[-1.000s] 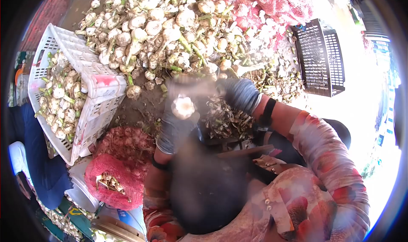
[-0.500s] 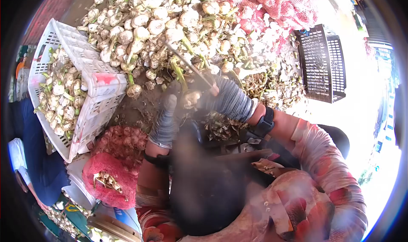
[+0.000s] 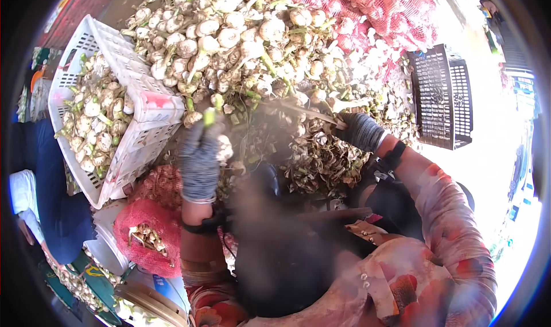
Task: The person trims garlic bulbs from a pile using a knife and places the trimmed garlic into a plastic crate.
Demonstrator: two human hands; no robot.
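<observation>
My left hand (image 3: pixel 200 162), in a grey knitted glove, is closed around a garlic bulb (image 3: pixel 225 148). A short green stem end (image 3: pixel 209 117) stands up above its fingers. The hand is beside the near corner of the white crate (image 3: pixel 156 117). My right hand (image 3: pixel 364 133), gloved alike, grips a long, thin knife (image 3: pixel 307 112) whose blurred blade points left. That hand is over the right side of the trimmings, apart from the left. A large heap of garlic (image 3: pixel 221 37) with stems lies beyond both hands.
Garlic fills the tilted white crate at left. Red mesh sacks lie at the back (image 3: pixel 396 11) and at lower left (image 3: pixel 149 235). A black crate (image 3: pixel 439 97) stands at right. Dry leaf trimmings (image 3: pixel 327 160) cover the ground before me. Another person's dark-clothed leg (image 3: pixel 54 195) is at far left.
My hands have moved apart: the left went left with the garlic bulb, the right went right with the knife. The garlic's long green stem now shows as a short end.
</observation>
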